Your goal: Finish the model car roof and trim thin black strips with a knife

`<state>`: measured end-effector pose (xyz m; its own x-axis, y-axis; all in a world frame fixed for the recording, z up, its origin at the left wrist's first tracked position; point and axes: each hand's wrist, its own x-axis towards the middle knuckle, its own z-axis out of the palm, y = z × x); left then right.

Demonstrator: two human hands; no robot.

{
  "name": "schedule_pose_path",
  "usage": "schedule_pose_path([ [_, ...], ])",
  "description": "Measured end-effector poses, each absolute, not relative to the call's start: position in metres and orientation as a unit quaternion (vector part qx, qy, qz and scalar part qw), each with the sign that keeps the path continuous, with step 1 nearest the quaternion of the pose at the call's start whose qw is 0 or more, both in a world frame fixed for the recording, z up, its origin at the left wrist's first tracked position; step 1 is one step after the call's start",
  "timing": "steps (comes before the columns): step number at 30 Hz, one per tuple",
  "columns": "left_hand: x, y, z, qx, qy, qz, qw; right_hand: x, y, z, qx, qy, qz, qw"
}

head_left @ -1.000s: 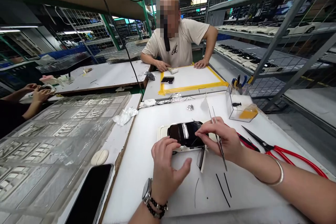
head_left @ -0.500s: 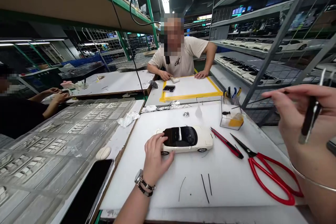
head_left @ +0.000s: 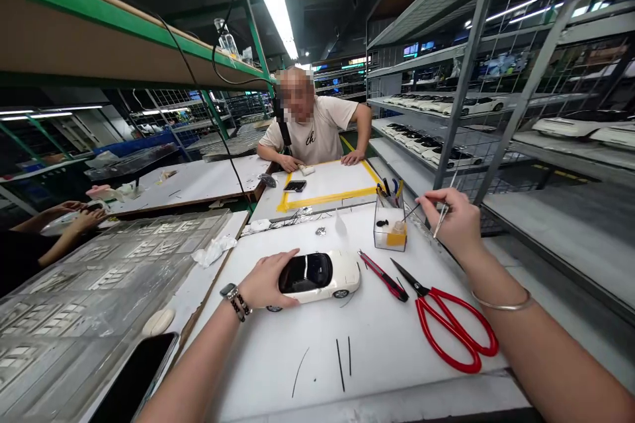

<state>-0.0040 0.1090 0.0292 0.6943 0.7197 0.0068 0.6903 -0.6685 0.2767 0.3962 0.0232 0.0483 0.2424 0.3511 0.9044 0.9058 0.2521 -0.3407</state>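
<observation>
My left hand (head_left: 268,281) is wrapped over one end of a white model car (head_left: 344,272) with a black top, which sits on the white work surface. The fingers lie on the far side and the thumb on the near side. Raised at the right, my right hand (head_left: 454,221) pinches a thin dark stick (head_left: 411,213). A slim silver tool (head_left: 440,219), possibly tweezers, is also held among its fingers. The stick's tip points at a small jar (head_left: 397,227) inside a clear box (head_left: 381,239); whether they touch I cannot tell.
A red cutter (head_left: 384,275) and red-handled scissors (head_left: 454,327) lie right of the car. Black strips (head_left: 340,365) lie in front. At left are a phone (head_left: 133,377) and a parts tray (head_left: 99,297). A co-worker (head_left: 317,125) sits opposite; shelves (head_left: 446,132) hold more cars.
My right hand has moved left and farther away, bringing the stick to the clear box. My left hand now covers more of the car's end. The camera view has shifted right.
</observation>
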Motion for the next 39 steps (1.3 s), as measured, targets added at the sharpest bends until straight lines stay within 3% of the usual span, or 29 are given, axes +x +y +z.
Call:
schedule_pose_path([
  [6,-0.008,0.096,0.023,0.888,0.429,0.115,0.123,0.391,0.023,0.04,-0.523,-0.612,-0.277,0.524],
  [12,-0.023,0.114,0.014,0.715,0.629,0.261,0.157,0.389,0.017,0.04,-0.503,-0.598,-0.307,0.544],
  [18,-0.021,0.189,0.023,0.571,0.773,0.249,0.116,0.383,0.021,0.031,-0.513,-0.654,-0.272,0.486],
  [23,0.004,0.239,0.033,0.529,0.808,0.244,0.091,0.378,0.012,0.035,-0.521,-0.671,-0.278,0.448],
  [30,0.034,0.197,0.044,0.72,0.617,0.308,0.075,0.369,-0.017,0.056,-0.458,-0.666,-0.316,0.497],
  [39,0.066,0.081,0.027,0.939,0.271,0.139,0.162,0.347,-0.068,0.057,-0.537,-0.766,-0.174,0.309],
])
